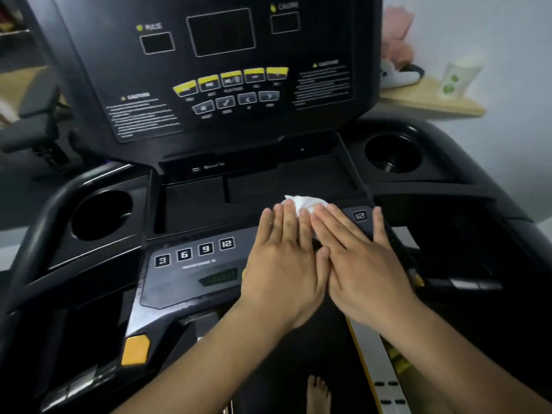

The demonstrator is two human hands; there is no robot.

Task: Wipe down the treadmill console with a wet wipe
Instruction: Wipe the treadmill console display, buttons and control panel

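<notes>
Both hands flat, fingers straight. Left hand (283,264) and right hand (361,264) press the bunched wet wipe (304,203) on the console (191,282) ledge; wipe under fingertips, poking out forward.

One wide-angle head-worn view looks forward and down, close over the black plastic treadmill console (221,85), which fills the frame's centre and top.
</notes>
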